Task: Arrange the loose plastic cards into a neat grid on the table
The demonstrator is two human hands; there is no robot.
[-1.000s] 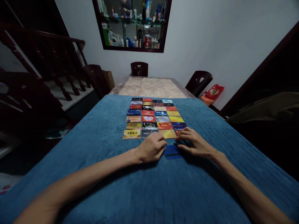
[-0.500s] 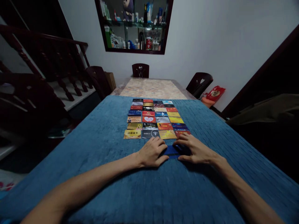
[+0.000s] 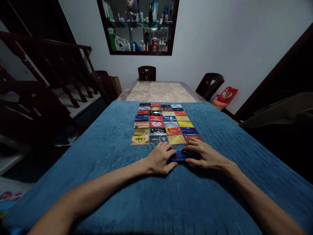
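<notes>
A blue card with a dark stripe lies between my two hands, just in front of the laid-out cards. Closed around its left end is my left hand, fingers at the far edge and thumb at the near side. My right hand grips the right end in the same way, hiding that part of the card. Beyond them, bank and member cards lie in several neat rows, among them a gold card, a dark grey card, a yellow card and a red card in the nearest row.
A blue cloth covers the near part of the table; its far end is a bare marble-patterned top. Dark wooden chairs stand around it. A glass-shelved cabinet is set in the wall, and a red bag sits at the right.
The blue card looks narrower now, tilted between my hands, which have moved slightly away from me. The view has shifted a little. The rows of cards stay as they were.
</notes>
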